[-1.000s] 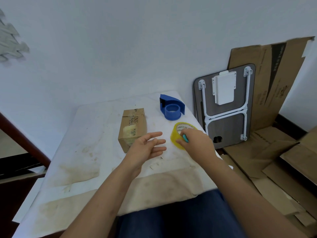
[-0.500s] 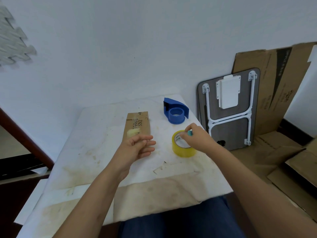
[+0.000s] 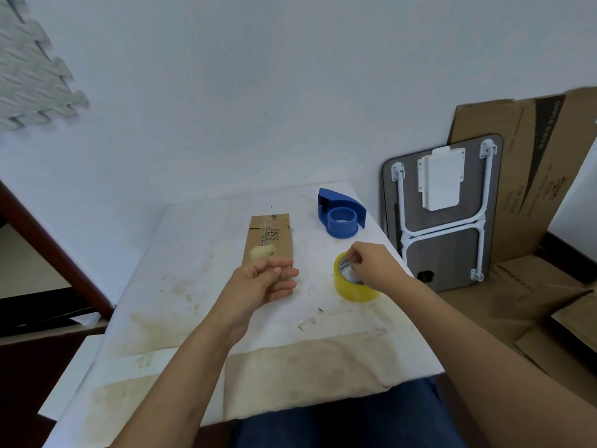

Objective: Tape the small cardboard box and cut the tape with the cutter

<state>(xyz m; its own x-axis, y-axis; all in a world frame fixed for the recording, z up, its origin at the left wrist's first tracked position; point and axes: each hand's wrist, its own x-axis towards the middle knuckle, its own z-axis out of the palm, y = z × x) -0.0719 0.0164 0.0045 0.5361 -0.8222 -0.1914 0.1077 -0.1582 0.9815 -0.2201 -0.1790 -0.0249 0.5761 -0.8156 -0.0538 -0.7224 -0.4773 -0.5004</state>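
Nearest us: blue trousers [image 3: 339,421] below the edge of the table [image 3: 193,318], whose white cover is stained and carries scraps of old tape.

Left hand [image 3: 261,282] hangs above the cloth, palm turned inward, fingers loosely curled and a little apart, holding nothing. It sits just in front of the near end of the small cardboard box [image 3: 269,242] and partly hides it.

Right hand [image 3: 374,268] rests on top of the yellow tape roll [image 3: 352,284], which lies flat on the table right of the box. Thumb and forefinger are pinched together at the roll's upper rim; we think they are picking at the loose end of the tape, though that end is too small to make out.

Further back: the box lies lengthwise, printed face up, with a pale patch of old tape on it. Beyond the roll stands the blue tape cutter [image 3: 340,216], untouched, near the far right corner.

Against the wall to the right: a folded lap table [image 3: 442,218] and flattened cardboard [image 3: 533,176].

Step in hand, as we judge it: freeing the tape end. No new tape on the box yet. Next move calls for peeling a strip off, steadying the box with the free hand, and bringing the cutter within reach.
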